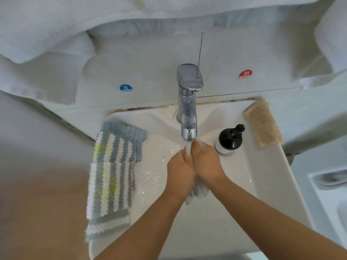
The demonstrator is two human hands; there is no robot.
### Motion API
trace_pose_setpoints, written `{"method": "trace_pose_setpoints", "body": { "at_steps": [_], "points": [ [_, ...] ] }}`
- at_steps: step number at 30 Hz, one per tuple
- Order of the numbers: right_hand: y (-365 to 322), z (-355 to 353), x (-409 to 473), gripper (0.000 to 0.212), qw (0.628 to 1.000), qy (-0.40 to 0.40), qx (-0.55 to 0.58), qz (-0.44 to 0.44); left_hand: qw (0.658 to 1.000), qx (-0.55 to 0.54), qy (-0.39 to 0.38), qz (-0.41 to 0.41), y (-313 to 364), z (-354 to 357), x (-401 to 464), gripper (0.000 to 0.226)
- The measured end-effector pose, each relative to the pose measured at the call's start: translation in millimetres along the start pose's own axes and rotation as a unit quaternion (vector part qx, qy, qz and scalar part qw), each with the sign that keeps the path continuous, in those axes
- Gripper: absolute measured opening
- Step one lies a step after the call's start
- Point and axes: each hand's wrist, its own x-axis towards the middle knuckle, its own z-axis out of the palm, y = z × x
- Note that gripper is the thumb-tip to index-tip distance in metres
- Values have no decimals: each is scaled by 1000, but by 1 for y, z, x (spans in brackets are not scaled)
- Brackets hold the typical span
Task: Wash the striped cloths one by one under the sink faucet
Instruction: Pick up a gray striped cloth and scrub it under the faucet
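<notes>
Both hands are meeting under the faucet (187,102), right in the middle of the white sink (262,166). Water is running down between them. The left hand (180,171) and the right hand (206,164) are pressing together, with their fingers curling around a wet striped cloth (197,190). Only a small bunched end of it is showing — it is hanging out below the hands, over the basin.

More striped cloths (110,177) are lying in a pile on the left edge of the sink. They are grey and white with some yellow spots, and one end is hanging over the front rim.

A black soap bottle (230,139) with a pump is standing on the sink just to the right of the hands. A tan cloth (262,124) is lying on the back right corner. On the wall behind, a blue sticker (126,88) is sitting on the left of the faucet and a red sticker (245,74) on the right — white towels (47,44) are hanging above them.
</notes>
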Motion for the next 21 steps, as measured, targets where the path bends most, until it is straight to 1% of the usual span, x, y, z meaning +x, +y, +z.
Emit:
{"method": "trace_pose_setpoints", "body": {
  "at_steps": [1, 4, 6, 8, 9, 11, 13, 14, 15, 17, 18, 20, 21],
  "points": [
    [1, 1, -3, 42, 1000, -1, 20, 0, 1000, 10, 13, -6, 2, -1, 1, 43],
    [2, 9, -22, 53, 997, -38, 65, 20, 998, -41, 46, -8, 8, -9, 12, 46],
    [1, 9, -18, 49, 997, -33, 64, 29, 999, -26, 33, 7, 10, -9, 8, 47],
    [-1, 2, -3, 44, 997, 10, 73, 31, 1000, 15, -4, 16, 10, -4, 0, 44],
    [2, 1, 0, 44, 996, 18, 81, 26, 1000, 25, -8, 12, 11, -3, -2, 42],
    [5, 5, -9, 47, 996, -1, 86, 23, 1000, 11, 11, 8, 11, -6, 5, 42],
    [6, 12, -24, 55, 994, -38, 96, 31, 999, -35, 30, 15, 10, -12, 11, 45],
    [7, 13, -25, 55, 994, -38, 94, 29, 998, -48, 25, 20, 9, -14, 10, 45],
    [7, 12, -19, 50, 997, -20, 78, 23, 999, -45, 14, 26, 7, -13, 8, 46],
    [2, 4, -6, 43, 998, 14, 63, 12, 999, -20, -18, 28, 3, -7, 0, 45],
    [2, 2, -2, 43, 997, 15, 69, 4, 999, -12, -23, 20, 4, -6, -2, 44],
    [-1, 3, -11, 48, 997, -12, 75, -2, 1000, -21, -6, 9, 8, -9, 4, 46],
    [-3, 4, -19, 55, 996, -36, 76, -5, 999, -48, 1, 11, 8, -12, 8, 48]
  ]
}}
